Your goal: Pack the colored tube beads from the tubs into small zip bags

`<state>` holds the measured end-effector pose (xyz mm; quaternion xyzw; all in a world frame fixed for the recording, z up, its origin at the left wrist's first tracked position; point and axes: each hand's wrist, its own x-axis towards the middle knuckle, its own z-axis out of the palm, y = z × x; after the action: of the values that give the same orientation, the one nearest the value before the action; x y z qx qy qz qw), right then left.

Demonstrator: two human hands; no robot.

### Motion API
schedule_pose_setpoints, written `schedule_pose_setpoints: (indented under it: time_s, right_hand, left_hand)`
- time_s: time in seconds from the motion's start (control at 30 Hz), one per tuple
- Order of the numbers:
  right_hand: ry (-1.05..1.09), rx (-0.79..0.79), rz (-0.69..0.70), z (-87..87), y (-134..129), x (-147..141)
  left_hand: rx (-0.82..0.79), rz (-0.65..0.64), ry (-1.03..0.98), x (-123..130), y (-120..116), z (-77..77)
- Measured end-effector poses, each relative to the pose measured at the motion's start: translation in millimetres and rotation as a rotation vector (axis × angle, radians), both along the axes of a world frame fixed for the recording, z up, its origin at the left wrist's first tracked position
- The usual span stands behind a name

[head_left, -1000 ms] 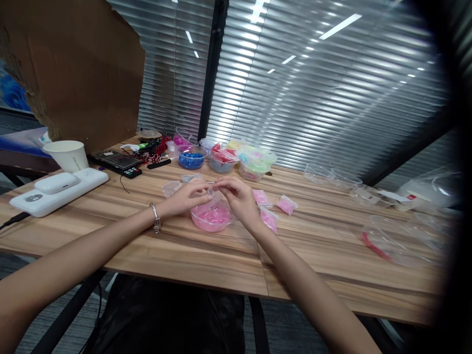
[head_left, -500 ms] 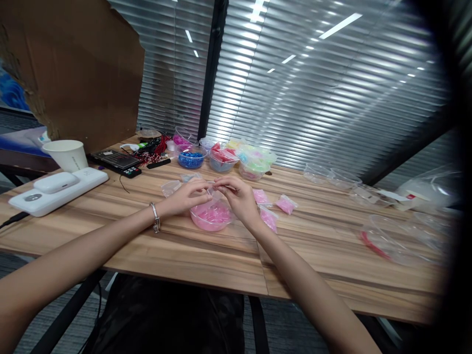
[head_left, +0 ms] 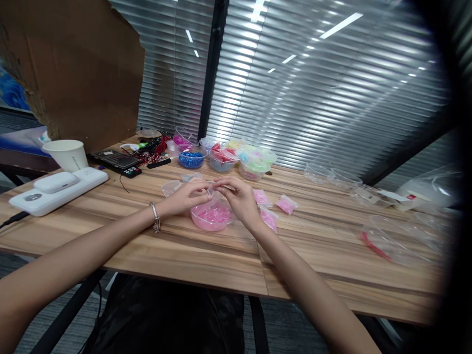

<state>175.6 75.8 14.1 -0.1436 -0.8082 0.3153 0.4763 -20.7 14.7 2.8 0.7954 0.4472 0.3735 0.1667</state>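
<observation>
Over a clear round bowl [head_left: 195, 225] of pink pieces [head_left: 214, 215], my left hand [head_left: 191, 193] and my right hand [head_left: 236, 195] meet with fingertips almost touching. Both pinch the top edge of a small clear plastic bag [head_left: 211, 191], which hangs between them and is partly hidden by the fingers. A bracelet circles my left wrist. Right of the bowl lie small bags of pink pieces, one [head_left: 286, 204] apart from two others nearer my right hand. Flat clear bags [head_left: 171, 188] lie behind my left hand.
Bowls of blue pieces [head_left: 191, 159], red packets [head_left: 223, 153] and pastel packets [head_left: 258, 160] stand at the back. On the left are a white power bank [head_left: 59, 189], a paper cup [head_left: 68, 155] and a cardboard sheet [head_left: 81, 69]. Clear plastic containers [head_left: 394, 241] lie at right.
</observation>
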Motion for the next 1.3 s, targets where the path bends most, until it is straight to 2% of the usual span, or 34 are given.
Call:
schedule_pose_setpoints:
  time_s: [0.83,1.3]
  right_hand:
    - [-0.024,0.020,-0.008,0.5,0.7,0.1]
    - [-0.014,0.017,0.017,-0.5,2.7,0.8]
  left_hand:
    - [-0.006,-0.015,0.017,1.1,-1.1,3.8]
    - [-0.001,0.012,0.010,-1.0,1.8,-0.5]
